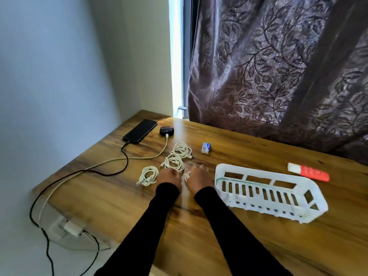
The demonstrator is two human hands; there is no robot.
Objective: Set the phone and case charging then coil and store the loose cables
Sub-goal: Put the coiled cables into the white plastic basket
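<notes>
Phone [140,131] at far left, black cable [111,173] plugged in; earbud case [166,130] just beside, on white cable [139,157]. Three coiled white cables [175,159] lying between chargers and hands. Left hand [170,177] and right hand [197,177] close together over short white cable piece [187,174]; grip hidden, cannot tell if pinched. White basket [264,191] just right of right hand, long axis left-right, so right hand nearer for storing coils, likely next

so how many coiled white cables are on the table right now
3 clear coils: one left of the left hand, one just beyond it, one farther back. A fourth white cable shows between the hands, mostly hidden.
</notes>
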